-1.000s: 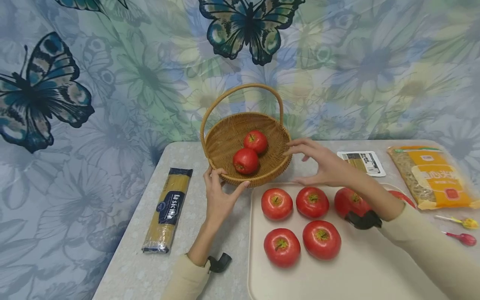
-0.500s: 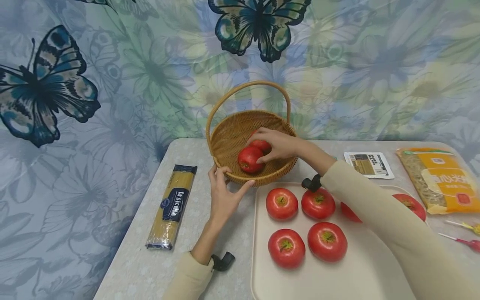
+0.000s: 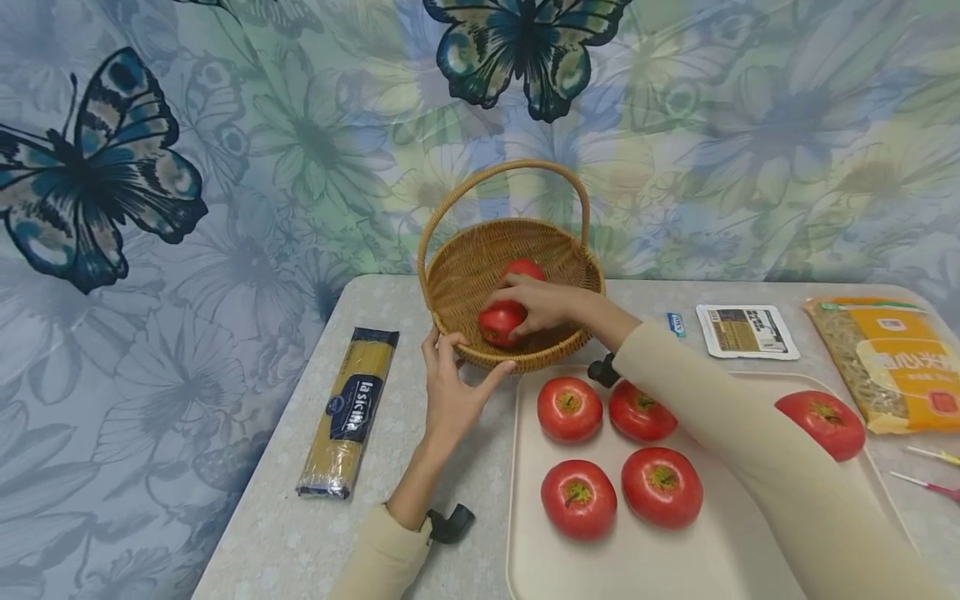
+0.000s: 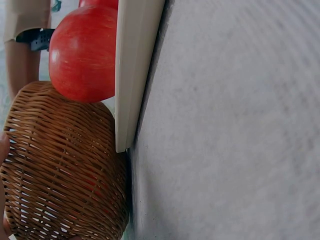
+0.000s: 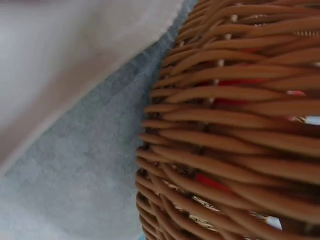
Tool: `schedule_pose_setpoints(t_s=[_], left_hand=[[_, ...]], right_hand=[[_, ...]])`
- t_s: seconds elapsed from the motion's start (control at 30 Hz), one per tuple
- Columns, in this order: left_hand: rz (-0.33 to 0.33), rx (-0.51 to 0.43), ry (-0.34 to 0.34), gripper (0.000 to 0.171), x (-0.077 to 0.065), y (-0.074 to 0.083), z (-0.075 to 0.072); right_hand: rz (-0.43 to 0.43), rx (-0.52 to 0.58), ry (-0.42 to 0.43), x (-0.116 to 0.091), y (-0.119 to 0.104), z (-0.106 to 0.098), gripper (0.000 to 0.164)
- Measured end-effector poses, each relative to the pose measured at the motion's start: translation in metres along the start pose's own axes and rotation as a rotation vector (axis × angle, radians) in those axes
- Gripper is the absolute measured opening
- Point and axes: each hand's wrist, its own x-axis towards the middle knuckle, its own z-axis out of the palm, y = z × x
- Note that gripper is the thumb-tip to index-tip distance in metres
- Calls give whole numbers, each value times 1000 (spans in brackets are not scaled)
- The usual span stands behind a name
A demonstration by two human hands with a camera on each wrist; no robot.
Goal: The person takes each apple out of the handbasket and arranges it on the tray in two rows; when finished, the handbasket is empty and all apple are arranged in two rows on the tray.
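One tray (image 3: 600, 571) with five apples (image 3: 579, 500) showing, wicker basket (image 3: 472, 260) just behind it, tilted mouth-up toward the head camera. Basket: probably light, stiff; grab rim or handle (image 3: 517, 165). Left hand (image 3: 453, 390) grips near rim, fingers over, thumb outside. Right hand (image 3: 540, 304) inside, fingers curled round front apple (image 3: 498, 321). Back apple (image 3: 527, 268) part-hidden behind it. Apples look firm, glossy, likely slick; cup across widest sides. Right sleeve (image 3: 735, 433) blocks mid-tray. Right wrist view: only weave, red through gaps; fingertip contact unclear.
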Motion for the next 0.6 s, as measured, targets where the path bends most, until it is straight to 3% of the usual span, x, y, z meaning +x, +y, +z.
schedule_pose_setpoints(t_s=[0.33,0.6], left_hand=[[-8,-7,-5,66,0,0,1],[11,-3,-1,66,0,0,1]], right_hand=[[23,-70,-54,6,-5,2,66],[56,-31,-28,8,-3,5,76]])
